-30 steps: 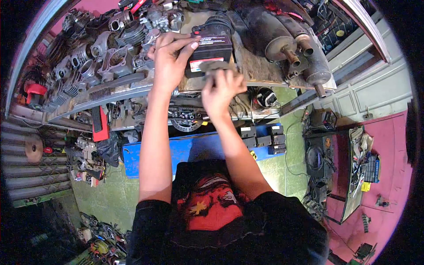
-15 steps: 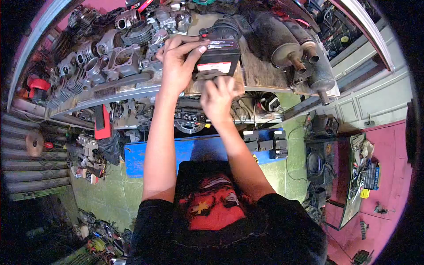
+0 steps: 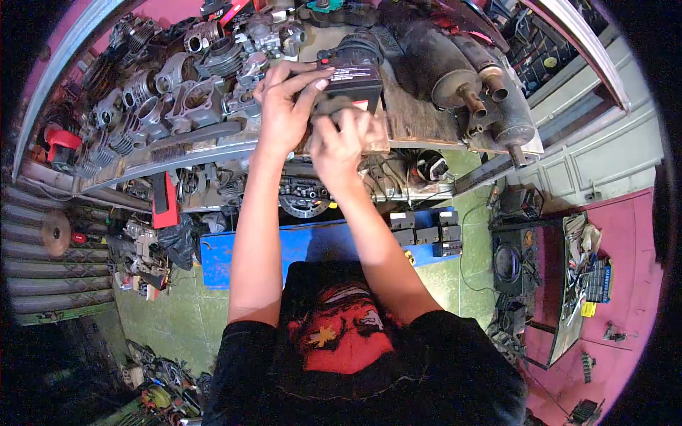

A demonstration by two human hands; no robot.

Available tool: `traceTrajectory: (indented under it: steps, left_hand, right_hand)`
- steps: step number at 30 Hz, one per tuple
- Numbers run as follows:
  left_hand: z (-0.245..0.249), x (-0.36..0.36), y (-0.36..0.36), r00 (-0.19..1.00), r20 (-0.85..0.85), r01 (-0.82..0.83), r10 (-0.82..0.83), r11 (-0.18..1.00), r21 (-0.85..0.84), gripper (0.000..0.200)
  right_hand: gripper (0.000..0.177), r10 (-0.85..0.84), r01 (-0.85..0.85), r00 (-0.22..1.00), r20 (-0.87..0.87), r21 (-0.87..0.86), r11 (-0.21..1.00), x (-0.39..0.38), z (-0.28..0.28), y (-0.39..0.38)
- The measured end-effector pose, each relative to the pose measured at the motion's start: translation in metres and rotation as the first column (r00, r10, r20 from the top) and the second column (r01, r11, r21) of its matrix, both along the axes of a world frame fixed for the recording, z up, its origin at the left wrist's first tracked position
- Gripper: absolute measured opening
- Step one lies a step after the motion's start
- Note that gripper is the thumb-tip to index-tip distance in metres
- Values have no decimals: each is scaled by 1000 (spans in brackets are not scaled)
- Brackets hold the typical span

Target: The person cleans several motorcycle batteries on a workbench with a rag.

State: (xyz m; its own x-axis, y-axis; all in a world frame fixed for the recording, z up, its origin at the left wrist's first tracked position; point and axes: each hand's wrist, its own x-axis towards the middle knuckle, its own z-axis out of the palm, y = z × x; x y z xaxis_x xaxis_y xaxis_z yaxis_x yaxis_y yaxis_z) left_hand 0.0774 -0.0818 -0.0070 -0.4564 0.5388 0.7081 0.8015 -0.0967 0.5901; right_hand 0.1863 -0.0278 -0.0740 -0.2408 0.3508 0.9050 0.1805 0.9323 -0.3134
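A black battery point(image 3: 359, 90) with a red terminal cap and a red-and-white label stands near the front edge of the wooden shelf. My left hand point(image 3: 284, 106) grips it from the left, thumb and fingers over its top left edge. In front of the battery's front face, my right hand point(image 3: 341, 142) is smeared by motion with its fingers curled. Whatever sits in those fingers is too blurred to make out. The right hand covers most of the front label.
Metal engine cylinders point(image 3: 192, 103) crowd the shelf's left side; exhaust mufflers point(image 3: 455, 85) lie on its right. Below is a blue bench point(image 3: 220, 259) with several black batteries point(image 3: 426, 236). A red power tool point(image 3: 64, 142) sits far left.
My right hand has moved left and slightly down across the battery's front, covering more of the label. My left hand keeps its grip on the battery.
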Motion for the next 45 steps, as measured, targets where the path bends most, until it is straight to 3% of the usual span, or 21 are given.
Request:
traceTrajectory:
  steps: [5,9,13,16,20,22,24,28,30,32,34,35,38,40,44,45]
  left_hand:
    - [4,5,-10,998,-59,-20,18,999,-42,25]
    - [4,4,-12,998,-53,32,-36,997,-68,28]
    - [2,8,-16,996,-88,2,-11,994,-107,30]
    - [-8,-1,-15,997,-22,77,-78,996,-37,39]
    - [-5,3,-18,1000,-9,26,-27,996,-83,45]
    - [-2,2,-17,999,-12,49,-50,996,-73,45]
    - [0,5,-18,996,-68,53,-58,996,-68,44]
    - [1,13,-17,995,-90,26,-30,998,-50,38]
    - [1,14,-19,994,-104,17,-24,998,-62,37]
    - [1,15,-20,993,-122,-8,-2,996,-84,39]
    - [6,15,-25,991,-132,-4,-13,991,-131,45]
    - [9,14,-28,984,-177,-16,-14,986,-165,47]
    - [21,15,-42,976,-212,0,-44,979,-206,52]
    - [23,16,-49,949,-315,-96,3,955,-281,56]
    - [25,23,-43,896,-432,-215,106,953,-213,50]
    - [24,26,-40,881,-453,-220,136,966,-137,47]
  right_hand:
    - [15,-84,88,987,138,-22,996,20,-12,3]
    - [10,-307,308,951,29,-126,943,30,1,33]
    - [23,-323,315,945,-46,-126,940,14,35,30]
    - [29,-199,198,980,3,39,979,1,43,5]
    - [25,-152,152,988,-12,91,984,6,34,13]
    - [19,-234,228,971,56,90,969,17,32,28]
    - [12,-364,363,931,-29,-35,931,23,33,46]
    - [8,-370,366,927,-51,-84,927,20,39,57]
    - [10,-326,324,945,-32,-44,945,21,39,42]
    - [18,-278,278,952,129,19,960,24,28,22]
    - [19,-134,125,986,101,92,988,24,19,14]
    - [19,-138,129,985,102,90,988,28,16,13]
    - [21,-150,155,978,144,-18,988,42,10,22]
    - [19,-238,252,964,118,-130,959,60,9,36]
    - [13,-339,362,930,142,-201,910,91,11,55]
    - [11,-310,322,946,90,-196,926,95,14,56]
